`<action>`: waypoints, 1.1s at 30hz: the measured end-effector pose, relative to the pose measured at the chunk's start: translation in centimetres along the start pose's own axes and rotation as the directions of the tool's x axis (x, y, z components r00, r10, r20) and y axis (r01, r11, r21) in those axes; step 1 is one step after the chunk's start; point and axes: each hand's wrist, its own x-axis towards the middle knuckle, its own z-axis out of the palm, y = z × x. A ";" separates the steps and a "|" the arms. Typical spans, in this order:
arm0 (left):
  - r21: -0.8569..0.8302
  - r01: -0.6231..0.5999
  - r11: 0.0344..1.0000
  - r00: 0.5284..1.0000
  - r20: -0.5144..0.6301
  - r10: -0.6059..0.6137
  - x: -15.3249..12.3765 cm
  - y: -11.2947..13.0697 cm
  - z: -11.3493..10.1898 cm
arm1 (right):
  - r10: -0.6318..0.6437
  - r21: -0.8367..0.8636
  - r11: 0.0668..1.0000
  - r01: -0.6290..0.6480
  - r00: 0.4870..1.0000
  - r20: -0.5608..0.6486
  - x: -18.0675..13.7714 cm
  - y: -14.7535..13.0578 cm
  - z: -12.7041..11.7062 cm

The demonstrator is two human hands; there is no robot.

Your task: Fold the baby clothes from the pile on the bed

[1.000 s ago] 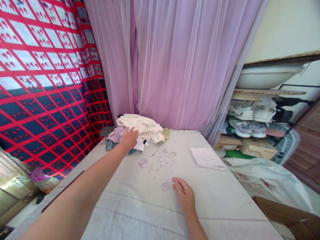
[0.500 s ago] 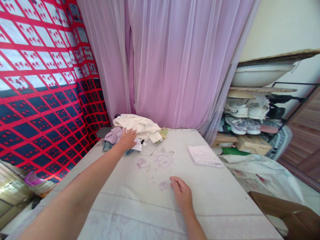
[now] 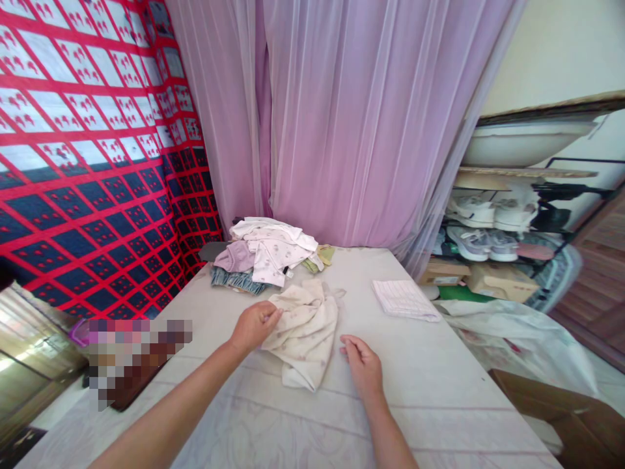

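A cream garment [image 3: 305,332] with a faint print lies crumpled on the table covering in front of me. My left hand [image 3: 256,324] is closed on its left edge, pinching the cloth. Just right of the garment is my right hand [image 3: 362,366], loosely bent, its fingers a little apart and holding nothing. Farther back sits a pile of clothes, topped by a white printed garment [image 3: 273,244]. A purple piece [image 3: 237,257] and blue gathered cloth [image 3: 234,280] stick out on the pile's left side. To the right lies a folded striped cloth [image 3: 405,300].
Purple curtains [image 3: 342,130] hang behind the far edge, and a red and dark patterned cloth [image 3: 97,215] hangs at left. On the right stands a rack with shoes [image 3: 481,244] and a white basin [image 3: 525,143]. A cardboard box [image 3: 561,410] is at the lower right. A blurred-out patch covers something at left.
My left hand has pulled the cream garment off the pile and drawn it toward me onto the middle of the surface. The white printed garment is now exposed. My right hand has hardly moved.
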 end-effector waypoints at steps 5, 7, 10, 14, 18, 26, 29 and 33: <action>0.247 0.173 0.953 0.985 -0.048 -0.166 -0.2 -5.0 0.1 | 0.007 -0.005 1.000 -0.007 1.000 0.008 0.0 0.1 0.1; 0.292 0.197 0.936 0.977 0.017 -0.211 -0.5 -5.6 0.5 | 0.004 -0.009 1.000 -0.004 1.000 0.008 0.1 0.1 0.1; 0.308 0.249 0.918 0.950 0.106 -0.293 -0.6 -5.1 1.2 | 0.000 -0.024 1.000 0.001 1.000 0.015 0.1 0.0 0.1; 0.315 0.221 0.923 0.955 0.122 -0.271 -0.2 -3.9 1.4 | 0.012 -0.031 0.999 -0.012 1.000 0.024 0.0 0.1 0.0; 0.305 0.206 0.930 0.960 0.124 -0.253 0.3 -3.7 1.2 | 0.027 -0.013 1.000 -0.027 0.999 0.021 0.0 -0.1 0.1; 0.382 0.463 0.800 0.834 0.119 -0.540 1.7 -5.2 -1.3 | 0.013 -0.028 1.000 -0.013 1.000 0.022 0.1 -0.1 0.1; 0.382 0.427 0.820 0.873 0.062 -0.484 1.5 -4.4 -2.1 | 0.024 -0.012 1.000 -0.023 1.000 0.018 0.0 -0.3 0.2; 0.153 0.189 0.970 0.981 -0.074 -0.180 -0.2 -0.1 -0.7 | 0.028 0.036 0.999 -0.028 0.999 -0.017 -0.3 -1.6 0.1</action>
